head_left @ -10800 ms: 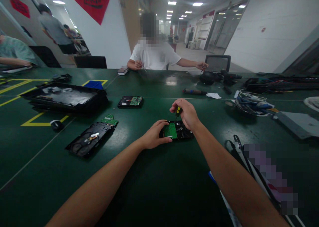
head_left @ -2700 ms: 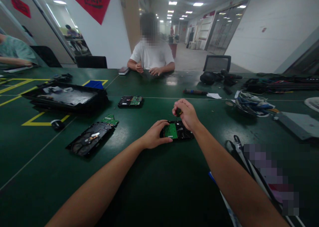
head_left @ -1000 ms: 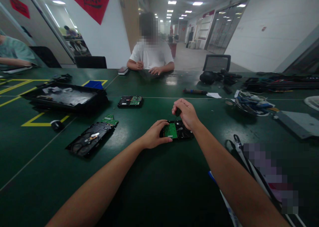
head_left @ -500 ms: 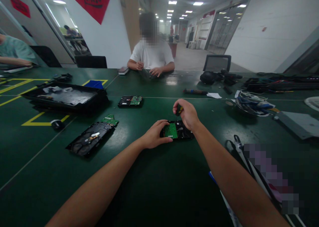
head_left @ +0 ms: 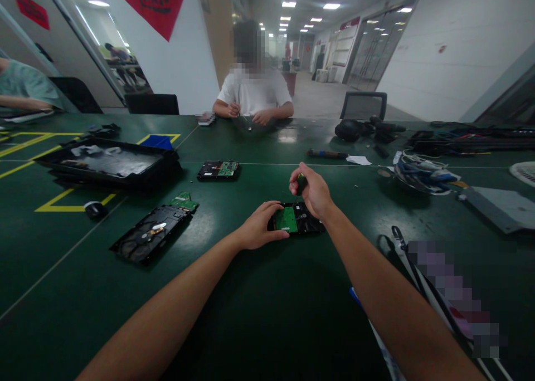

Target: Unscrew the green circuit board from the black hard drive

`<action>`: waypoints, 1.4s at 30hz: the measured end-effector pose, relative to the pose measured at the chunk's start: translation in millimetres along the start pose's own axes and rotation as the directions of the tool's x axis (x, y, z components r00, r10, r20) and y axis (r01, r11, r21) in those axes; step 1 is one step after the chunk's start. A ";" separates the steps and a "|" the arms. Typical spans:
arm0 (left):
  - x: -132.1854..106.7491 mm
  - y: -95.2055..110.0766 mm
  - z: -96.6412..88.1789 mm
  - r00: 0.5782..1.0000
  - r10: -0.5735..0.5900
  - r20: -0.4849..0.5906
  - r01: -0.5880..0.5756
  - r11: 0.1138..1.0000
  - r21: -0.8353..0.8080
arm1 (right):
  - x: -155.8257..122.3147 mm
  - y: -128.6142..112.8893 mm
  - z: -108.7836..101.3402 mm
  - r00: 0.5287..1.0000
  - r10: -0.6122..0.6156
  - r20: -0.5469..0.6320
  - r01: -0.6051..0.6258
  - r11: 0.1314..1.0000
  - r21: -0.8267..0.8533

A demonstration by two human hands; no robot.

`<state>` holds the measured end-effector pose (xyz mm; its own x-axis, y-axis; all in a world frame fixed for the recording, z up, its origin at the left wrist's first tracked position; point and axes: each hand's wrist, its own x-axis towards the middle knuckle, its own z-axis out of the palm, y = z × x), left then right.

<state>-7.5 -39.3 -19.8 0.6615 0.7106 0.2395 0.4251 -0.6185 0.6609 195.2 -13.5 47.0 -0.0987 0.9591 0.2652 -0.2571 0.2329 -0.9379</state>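
While the hard drive is clasped by the left hand, the screwdriver gripped in the right hand is turned a little further; the hard drive is unmoved.

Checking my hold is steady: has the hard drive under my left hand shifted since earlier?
No. The hard drive sits just where it was, judged against the second hard drive beyond it and the table's white line.
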 end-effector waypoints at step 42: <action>-0.1 -0.6 0.5 1.000 0.003 -0.004 -0.003 1.000 0.003 | -3.4 0.3 3.8 0.997 0.014 0.071 -0.017 0.999 0.030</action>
<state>-7.5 -39.1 -20.5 0.6601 0.7102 0.2446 0.4247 -0.6215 0.6583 191.8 -17.3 46.6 -0.1701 0.9486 0.2668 -0.2841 0.2120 -0.9351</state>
